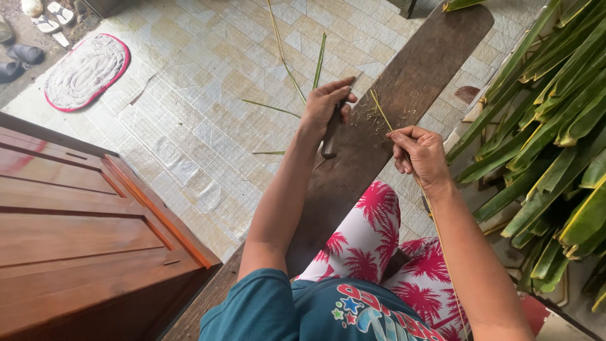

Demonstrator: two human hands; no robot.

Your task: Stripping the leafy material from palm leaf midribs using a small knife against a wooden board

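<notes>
Running diag. over pale tiled floor (208, 95): dark wood plank (416, 69), cabinet (76, 233) beside.

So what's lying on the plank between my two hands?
In the head view, between the left hand with its knife and the right hand, the wooden plank shows pale scrapings and the thin leaf rib the right hand holds.

Home entry: tiled floor (208, 101), doormat (85, 71) and sandals (47, 17) at 10 o'clock, wooden cabinet (76, 240) at 8.
</notes>
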